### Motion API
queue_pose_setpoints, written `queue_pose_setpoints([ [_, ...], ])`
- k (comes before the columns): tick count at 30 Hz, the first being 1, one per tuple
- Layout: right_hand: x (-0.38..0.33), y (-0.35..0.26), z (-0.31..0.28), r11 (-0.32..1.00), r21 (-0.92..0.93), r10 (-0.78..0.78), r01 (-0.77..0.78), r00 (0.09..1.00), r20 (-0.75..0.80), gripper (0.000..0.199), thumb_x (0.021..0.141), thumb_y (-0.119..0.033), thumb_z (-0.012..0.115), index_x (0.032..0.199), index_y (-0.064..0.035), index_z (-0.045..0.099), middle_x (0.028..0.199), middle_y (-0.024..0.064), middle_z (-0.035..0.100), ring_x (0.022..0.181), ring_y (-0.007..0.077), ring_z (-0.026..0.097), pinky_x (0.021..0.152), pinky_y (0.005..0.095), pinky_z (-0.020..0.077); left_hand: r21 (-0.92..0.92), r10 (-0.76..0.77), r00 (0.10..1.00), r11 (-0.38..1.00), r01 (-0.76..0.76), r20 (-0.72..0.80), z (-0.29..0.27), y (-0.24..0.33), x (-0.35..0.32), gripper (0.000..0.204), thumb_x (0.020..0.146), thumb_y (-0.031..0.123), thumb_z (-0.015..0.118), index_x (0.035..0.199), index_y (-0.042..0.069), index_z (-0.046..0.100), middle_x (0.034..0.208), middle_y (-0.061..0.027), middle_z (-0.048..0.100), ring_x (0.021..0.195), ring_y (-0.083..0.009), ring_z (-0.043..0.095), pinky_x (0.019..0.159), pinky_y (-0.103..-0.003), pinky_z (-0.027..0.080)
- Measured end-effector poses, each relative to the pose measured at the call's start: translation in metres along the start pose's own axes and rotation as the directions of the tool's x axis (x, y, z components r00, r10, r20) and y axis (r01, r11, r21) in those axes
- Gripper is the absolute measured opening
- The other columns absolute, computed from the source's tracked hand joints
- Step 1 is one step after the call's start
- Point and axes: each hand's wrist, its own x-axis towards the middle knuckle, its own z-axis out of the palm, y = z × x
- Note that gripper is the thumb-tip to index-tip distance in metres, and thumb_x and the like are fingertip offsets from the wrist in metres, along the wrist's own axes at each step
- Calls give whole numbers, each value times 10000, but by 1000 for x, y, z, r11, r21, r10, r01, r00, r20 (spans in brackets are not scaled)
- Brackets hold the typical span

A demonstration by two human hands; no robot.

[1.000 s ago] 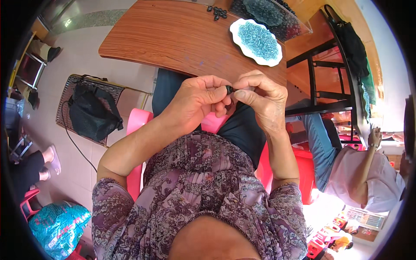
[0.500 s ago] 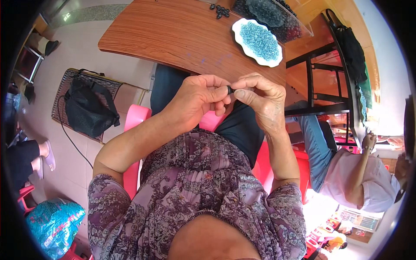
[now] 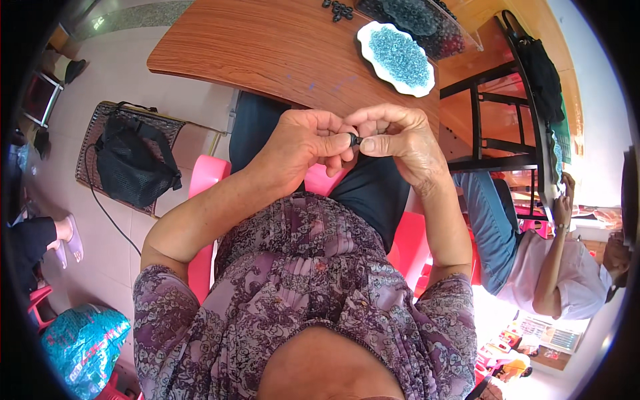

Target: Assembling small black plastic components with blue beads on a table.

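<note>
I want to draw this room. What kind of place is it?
Probably a home or small workshop for bead work: a wooden table holds a white dish of blue beads, and both hands pinch a small dark bead above a pink plastic chair.

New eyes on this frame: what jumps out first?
Both hands meet mid-frame, the left hand and right hand pinching a small dark piece between their fingertips above the lap. Up on the wooden table, a white scalloped dish of blue beads stands out. A black bag lies on the floor at left.

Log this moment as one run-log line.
left hand: pinching small dark piece | right hand: pinching same piece | white dish of blue beads: on wooden table
</note>
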Motion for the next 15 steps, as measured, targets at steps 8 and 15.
queue_pose_setpoints([
  [8, -1, -5, 7, 991, -129, -4, 20, 993, 117, 261, 693, 10, 664, 953, 3, 656, 805, 50, 644, 700, 109, 603, 633, 208, 465, -134, -66, 998, 989, 68, 21, -1, 2, -3, 169, 832, 76, 584, 936, -54, 554, 744, -127, 597, 569, -165, 570, 523, -286, 480],
  [15, -3, -2, 11, 968, -220, -82, 122, 980, 183, 223, 698, 105, 588, 893, 10, 641, 779, 47, 638, 697, 103, 599, 630, 211, 473, -45, -33, 999, 998, 35, 42, 0, 0, -7, 162, 826, 48, 584, 913, -87, 570, 716, -134, 605, 537, -162, 572, 494, -276, 493],
])
